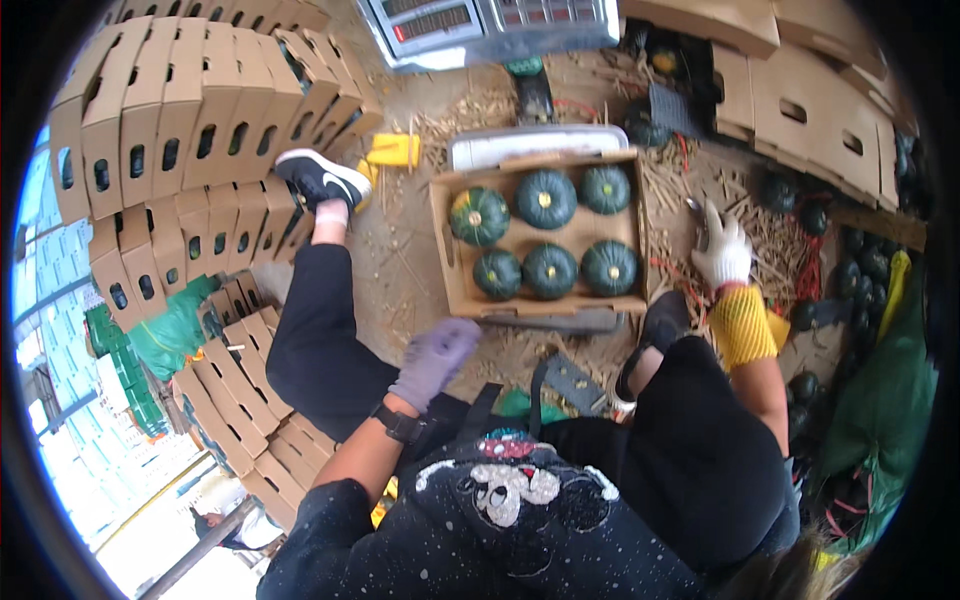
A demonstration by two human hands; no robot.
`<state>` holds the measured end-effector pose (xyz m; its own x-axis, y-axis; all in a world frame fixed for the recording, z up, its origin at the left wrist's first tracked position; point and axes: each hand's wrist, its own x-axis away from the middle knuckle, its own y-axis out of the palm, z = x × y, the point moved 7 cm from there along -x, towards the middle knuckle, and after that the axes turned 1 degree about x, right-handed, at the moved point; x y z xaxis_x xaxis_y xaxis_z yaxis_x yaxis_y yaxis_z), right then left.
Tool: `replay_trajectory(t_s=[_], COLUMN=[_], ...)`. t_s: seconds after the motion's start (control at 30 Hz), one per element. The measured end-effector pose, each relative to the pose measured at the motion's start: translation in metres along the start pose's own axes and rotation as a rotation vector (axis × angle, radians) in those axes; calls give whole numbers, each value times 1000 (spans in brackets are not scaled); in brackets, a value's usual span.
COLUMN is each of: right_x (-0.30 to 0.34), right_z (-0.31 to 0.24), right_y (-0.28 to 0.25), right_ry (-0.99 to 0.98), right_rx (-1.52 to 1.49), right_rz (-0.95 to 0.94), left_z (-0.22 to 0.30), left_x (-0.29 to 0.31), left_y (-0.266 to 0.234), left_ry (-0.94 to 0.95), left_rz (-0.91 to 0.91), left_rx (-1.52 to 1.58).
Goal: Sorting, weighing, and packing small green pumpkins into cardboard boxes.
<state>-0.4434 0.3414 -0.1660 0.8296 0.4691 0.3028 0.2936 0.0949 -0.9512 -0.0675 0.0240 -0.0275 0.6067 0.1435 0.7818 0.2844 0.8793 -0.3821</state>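
A shallow open cardboard box (456,291) holds several dark green pumpkins (546,198) in two rows. One pumpkin (479,216) at its far left has an orange-yellow patch. Beneath the box shows the metal platform of a scale (480,150). My left hand (436,362), in a greyish purple glove, hovers by the box's near left corner with its fingers curled in and nothing seen in them. To the right of the box, my right hand (724,252), in a white glove, reaches low over the littered floor. Its fingers close around a small, shiny, dark thing too unclear to name.
Cardboard boxes (185,110) with hand holes stand stacked at the left, and more boxes (800,110) at the far right. The scale's display (490,30) rises behind the box. Cut stems (790,262) litter the floor, with loose pumpkins (778,192) and a green sack (880,400) at the right.
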Motion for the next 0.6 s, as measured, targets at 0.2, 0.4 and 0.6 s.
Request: replay_trajectory(t_s=[0.2, 0.4, 0.6], right_x=[63, 55, 74], right_z=[-105, -136, -203], right_y=[-15, -88, -297], right_ry=[-174, -194, -307], right_rx=[-1164, -1066, -1432], right_rz=[-506, -390, -363], left_z=[-47, -2, 40], left_x=[-77, -39, 61], left_y=[-33, -22, -59], left_ry=[22, -37, 620], left_rz=[160, 513, 487], left_rx=[1391, 1132, 1291])
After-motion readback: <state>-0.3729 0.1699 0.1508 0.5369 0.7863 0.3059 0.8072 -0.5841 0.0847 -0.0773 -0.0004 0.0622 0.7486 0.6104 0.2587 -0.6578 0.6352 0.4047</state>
